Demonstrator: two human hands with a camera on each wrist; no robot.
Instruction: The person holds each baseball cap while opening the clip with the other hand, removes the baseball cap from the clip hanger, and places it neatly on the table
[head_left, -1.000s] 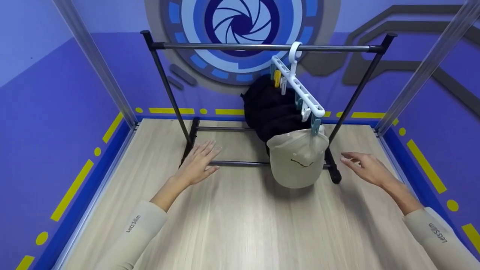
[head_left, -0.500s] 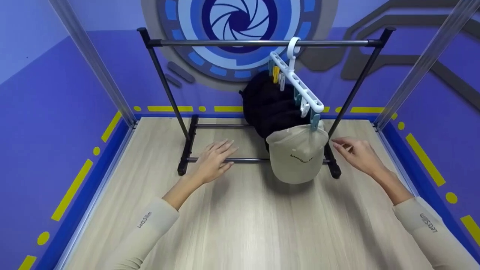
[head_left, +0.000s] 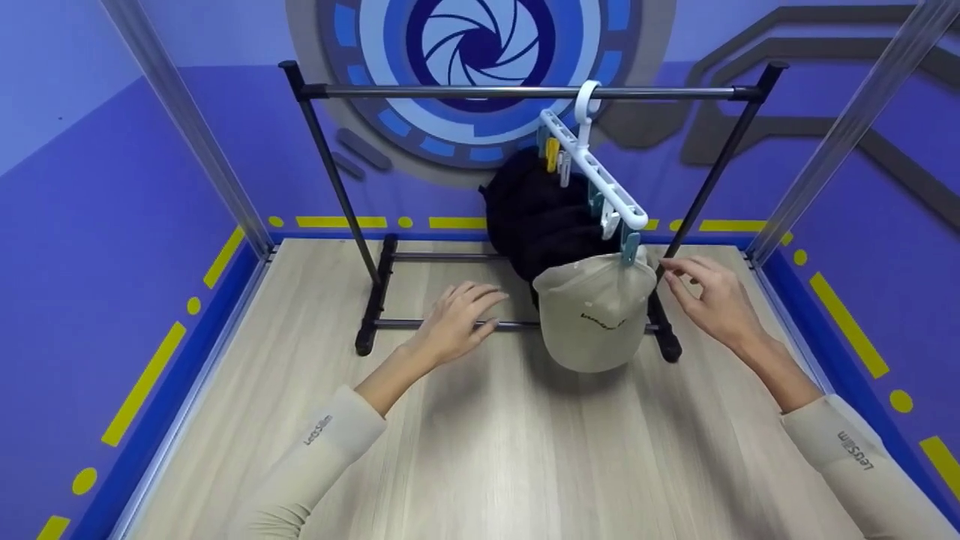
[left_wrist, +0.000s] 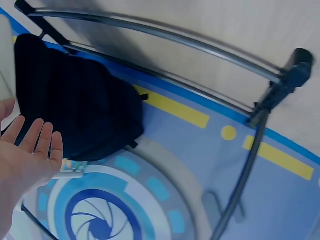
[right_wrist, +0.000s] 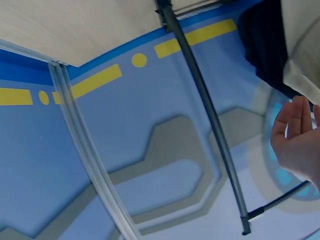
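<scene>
1. A beige cap (head_left: 596,311) hangs right of the frame's centre, pinched at its top by a teal clip (head_left: 631,247) on a white clip hanger (head_left: 596,176).
2. The right hand (head_left: 712,300) hovers just beside the cap's right edge, fingers loosely spread and holding nothing.
3. The left hand (head_left: 457,322) hovers left of the cap, above the rack's lower bar, fingers relaxed and apart, empty.
4. A black cap (head_left: 536,217) hangs behind the beige one.
5. The hanger hooks over the top rail of a black garment rack (head_left: 517,93), which stands on the wooden tabletop (head_left: 480,450).
6. Blue walls with yellow markings surround it.
</scene>
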